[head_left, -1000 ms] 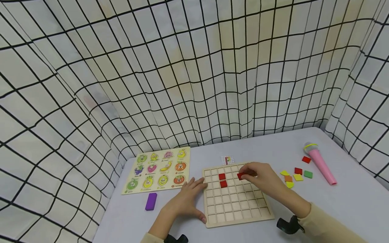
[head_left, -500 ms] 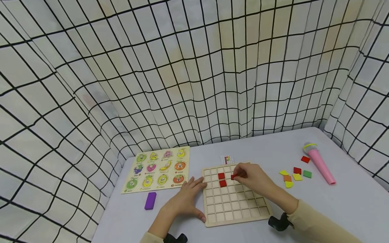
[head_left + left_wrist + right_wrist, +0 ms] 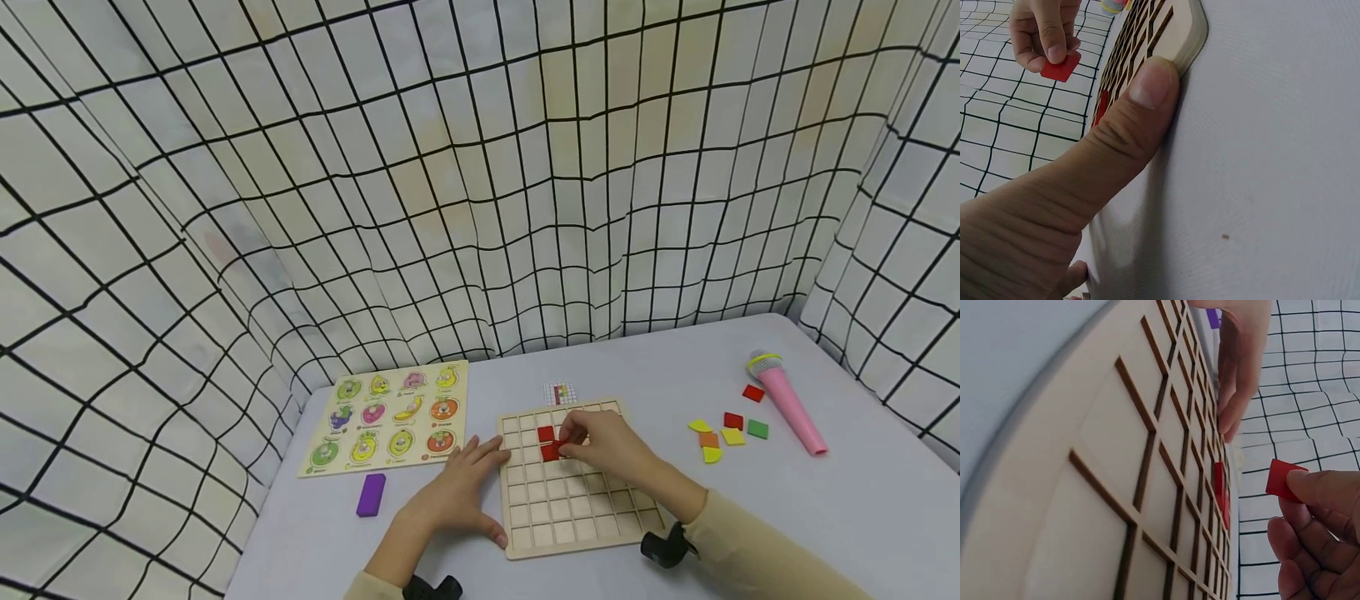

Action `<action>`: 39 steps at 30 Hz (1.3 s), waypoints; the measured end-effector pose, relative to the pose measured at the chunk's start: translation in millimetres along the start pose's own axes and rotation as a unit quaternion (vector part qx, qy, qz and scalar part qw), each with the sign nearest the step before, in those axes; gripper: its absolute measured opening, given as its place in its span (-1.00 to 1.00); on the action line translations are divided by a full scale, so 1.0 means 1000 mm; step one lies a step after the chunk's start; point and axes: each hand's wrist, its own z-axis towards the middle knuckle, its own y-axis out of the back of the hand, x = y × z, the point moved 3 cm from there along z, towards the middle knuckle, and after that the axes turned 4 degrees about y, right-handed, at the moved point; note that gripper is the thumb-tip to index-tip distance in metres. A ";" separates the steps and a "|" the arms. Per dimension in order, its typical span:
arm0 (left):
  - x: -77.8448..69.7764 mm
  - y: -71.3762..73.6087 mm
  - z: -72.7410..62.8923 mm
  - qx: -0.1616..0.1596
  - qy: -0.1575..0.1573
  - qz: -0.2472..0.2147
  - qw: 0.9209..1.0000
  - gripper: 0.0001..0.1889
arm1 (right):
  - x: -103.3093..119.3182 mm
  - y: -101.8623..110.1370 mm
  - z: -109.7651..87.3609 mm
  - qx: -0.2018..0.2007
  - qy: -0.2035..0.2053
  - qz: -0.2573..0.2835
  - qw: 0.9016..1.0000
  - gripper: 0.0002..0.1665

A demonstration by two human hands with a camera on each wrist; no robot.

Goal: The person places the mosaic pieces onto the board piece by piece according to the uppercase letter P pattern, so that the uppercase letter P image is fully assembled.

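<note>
A wooden grid board point(image 3: 573, 508) lies on the table, with two red square tiles point(image 3: 550, 452) set in neighbouring cells of its upper left part. My right hand point(image 3: 611, 446) pinches another red square tile point(image 3: 1280, 477) between thumb and fingers, held above the board; in the head view it overlaps the area just right of the two set tiles. The left wrist view also shows this held tile point(image 3: 1060, 67) raised over the grid. My left hand point(image 3: 459, 492) rests at the board's left edge with spread fingers, its thumb point(image 3: 1150, 84) touching the lower corner.
Right of the board lie loose tiles, among them a green square point(image 3: 757, 429) and an orange one point(image 3: 708, 439), beside a pink toy microphone point(image 3: 791, 408). A small pattern card point(image 3: 560, 393) lies behind the board. Leftward are a fruit picture board point(image 3: 390, 417) and a purple block point(image 3: 371, 495).
My right hand has moved left across the board with the red tile, coming close to the two set tiles. The left hand has stayed at the board's edge.
</note>
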 end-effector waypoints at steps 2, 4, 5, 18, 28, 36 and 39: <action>0.000 0.000 0.001 0.001 0.000 0.000 1.000 0.28 | 0.000 -0.004 0.002 0.006 0.002 0.004 1.000 -0.84; 0.001 -0.001 0.002 0.003 0.000 0.000 1.000 0.29 | -0.002 -0.008 0.003 0.014 -0.003 0.006 1.000 -0.84; 0.001 -0.001 0.003 0.003 0.000 0.001 1.000 0.29 | -0.003 -0.011 0.003 0.018 -0.005 0.008 1.000 -0.85; 0.003 0.000 -0.002 0.004 0.000 0.000 1.000 0.29 | -0.010 -0.035 0.005 0.046 -0.006 -0.004 0.999 -0.84; 0.002 0.001 0.002 0.000 0.002 0.002 1.000 0.30 | 0.000 -0.030 0.007 0.087 0.036 -0.119 0.988 -0.74; 0.000 0.001 0.000 -0.003 -0.004 -0.008 1.000 0.29 | 0.007 -0.033 -0.001 0.090 0.055 -0.175 0.979 -0.77; 0.000 0.000 0.000 -0.003 -0.003 -0.013 1.000 0.29 | 0.008 -0.034 -0.003 0.092 0.054 -0.187 0.977 -0.80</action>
